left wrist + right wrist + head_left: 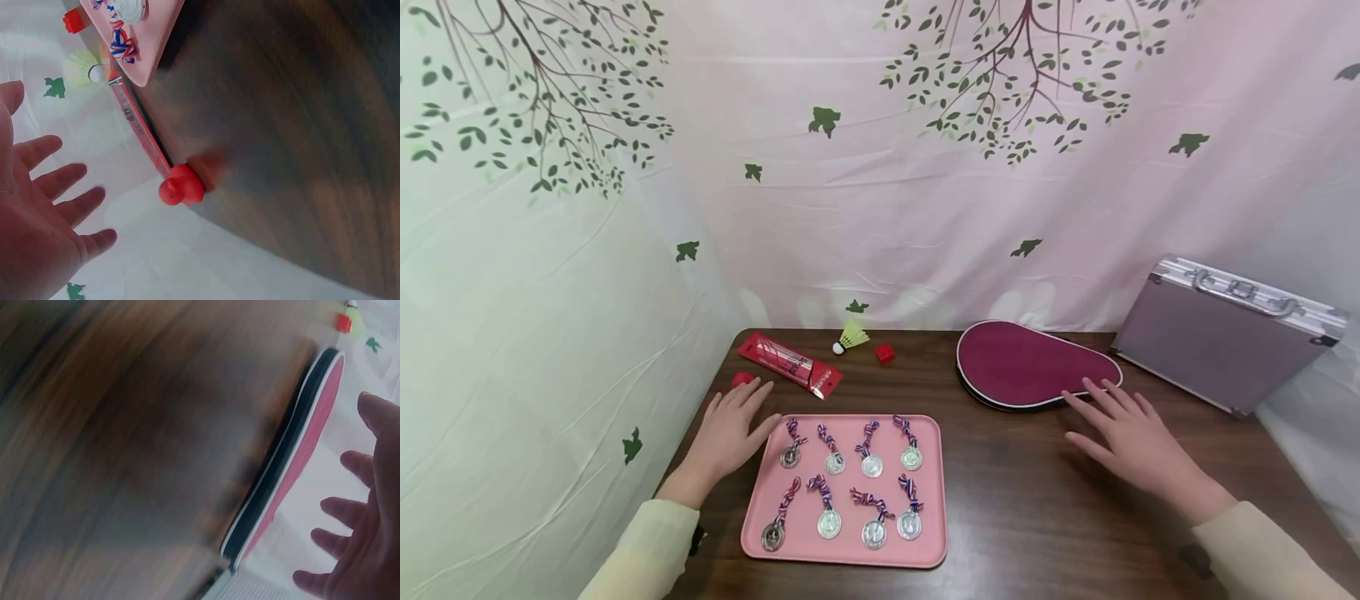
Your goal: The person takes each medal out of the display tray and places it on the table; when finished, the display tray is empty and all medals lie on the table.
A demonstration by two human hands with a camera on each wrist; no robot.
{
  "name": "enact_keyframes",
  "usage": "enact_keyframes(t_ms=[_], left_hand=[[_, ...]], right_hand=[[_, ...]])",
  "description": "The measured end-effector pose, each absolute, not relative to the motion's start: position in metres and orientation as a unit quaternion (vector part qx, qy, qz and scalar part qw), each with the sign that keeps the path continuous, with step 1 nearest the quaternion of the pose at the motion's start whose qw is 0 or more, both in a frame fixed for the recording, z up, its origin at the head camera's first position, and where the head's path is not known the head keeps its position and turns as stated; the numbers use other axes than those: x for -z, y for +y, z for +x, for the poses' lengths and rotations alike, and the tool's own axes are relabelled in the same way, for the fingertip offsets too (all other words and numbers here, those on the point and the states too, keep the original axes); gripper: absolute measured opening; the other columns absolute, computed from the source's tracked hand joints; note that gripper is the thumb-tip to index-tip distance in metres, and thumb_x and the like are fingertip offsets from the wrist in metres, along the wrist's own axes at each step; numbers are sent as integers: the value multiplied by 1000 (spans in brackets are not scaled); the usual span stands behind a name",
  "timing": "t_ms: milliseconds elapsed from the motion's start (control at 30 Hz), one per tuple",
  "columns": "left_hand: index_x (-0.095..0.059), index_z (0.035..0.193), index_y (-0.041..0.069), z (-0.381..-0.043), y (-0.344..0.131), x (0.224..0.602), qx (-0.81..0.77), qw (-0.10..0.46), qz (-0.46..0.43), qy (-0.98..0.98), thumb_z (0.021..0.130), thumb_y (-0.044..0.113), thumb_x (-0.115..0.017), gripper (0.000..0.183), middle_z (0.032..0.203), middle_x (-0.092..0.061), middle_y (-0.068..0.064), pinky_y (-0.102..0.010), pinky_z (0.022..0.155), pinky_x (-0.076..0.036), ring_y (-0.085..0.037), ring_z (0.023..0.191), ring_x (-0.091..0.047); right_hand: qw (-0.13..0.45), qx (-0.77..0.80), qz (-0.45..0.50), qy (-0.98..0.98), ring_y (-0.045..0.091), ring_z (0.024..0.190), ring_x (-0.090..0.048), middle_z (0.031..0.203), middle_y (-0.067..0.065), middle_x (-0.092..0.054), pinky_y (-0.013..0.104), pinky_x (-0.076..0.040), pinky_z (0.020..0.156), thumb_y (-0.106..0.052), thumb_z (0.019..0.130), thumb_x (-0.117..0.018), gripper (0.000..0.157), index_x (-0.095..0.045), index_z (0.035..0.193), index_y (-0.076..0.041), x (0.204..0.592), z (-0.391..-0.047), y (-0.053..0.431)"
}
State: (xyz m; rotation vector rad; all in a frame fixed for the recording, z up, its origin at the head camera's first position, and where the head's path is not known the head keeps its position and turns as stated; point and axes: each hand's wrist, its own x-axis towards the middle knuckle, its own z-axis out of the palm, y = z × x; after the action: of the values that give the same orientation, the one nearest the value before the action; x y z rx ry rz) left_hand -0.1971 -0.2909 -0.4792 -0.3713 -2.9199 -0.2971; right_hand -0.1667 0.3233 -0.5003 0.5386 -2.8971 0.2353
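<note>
My left hand hovers with spread fingers by the upper left corner of a pink tray. On that tray lie several medals with knotted striped ribbons, in two rows. A red rubber duck stands near the left fingertips; in the head view the hand partly covers it. My right hand, fingers spread and holding nothing, is over the table's right side. Its fingertips overlap the narrow end of a maroon paddle case in the head view. The case's dark zipped side shows in the right wrist view.
Behind the tray lie a red flat package, a yellow shuttlecock and a small red block. A silver-edged grey briefcase stands at the back right. Printed curtains hang behind the brown wooden table.
</note>
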Motion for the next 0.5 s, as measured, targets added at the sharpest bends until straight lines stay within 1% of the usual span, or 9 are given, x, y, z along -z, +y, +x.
enact_keyframes(t_ms=[100, 200, 333, 400, 500], left_hand=[[-46, 141, 14, -196, -291, 483, 141, 76, -118, -980, 90, 44, -62, 61, 139, -48, -15, -59, 102, -29, -38, 128, -42], [-50, 137, 13, -195, -292, 489, 203, 47, -102, -973, 90, 35, -65, 54, 131, -55, -13, -55, 94, -40, -35, 120, -51], [-57, 129, 13, -189, -297, 500, 285, 10, -86, -955, 90, 24, -67, 42, 117, -62, -8, -46, 85, -48, -26, 104, -59], [-59, 126, 14, -185, -301, 506, 314, -4, -79, -946, 89, 21, -68, 39, 110, -63, -4, -40, 81, -50, -20, 96, -59], [-61, 124, 14, -180, -305, 515, 350, -23, -72, -934, 88, 20, -70, 38, 103, -62, -2, -33, 74, -49, -17, 87, -55]], right_hand=[[104, -89, 207, -969, 38, 136, -28, 150, 11, -34, 65, -21, 100, -53, 88, -60, 63, -43, 144, -28, 505, -170, 309], [129, -105, 243, -956, 37, 129, -38, 144, 12, -42, 61, -32, 94, -47, 87, -64, 61, -47, 141, -25, 509, -174, 289], [153, -150, 280, -936, 31, 120, -48, 132, 10, -52, 54, -37, 94, -39, 86, -67, 55, -53, 136, -21, 513, -177, 252], [152, -173, 289, -929, 27, 118, -50, 127, 7, -55, 50, -38, 94, -37, 87, -67, 52, -55, 135, -22, 515, -178, 231], [129, -203, 292, -926, 20, 114, -51, 122, 1, -57, 45, -40, 95, -38, 89, -65, 48, -56, 134, -25, 518, -176, 200]])
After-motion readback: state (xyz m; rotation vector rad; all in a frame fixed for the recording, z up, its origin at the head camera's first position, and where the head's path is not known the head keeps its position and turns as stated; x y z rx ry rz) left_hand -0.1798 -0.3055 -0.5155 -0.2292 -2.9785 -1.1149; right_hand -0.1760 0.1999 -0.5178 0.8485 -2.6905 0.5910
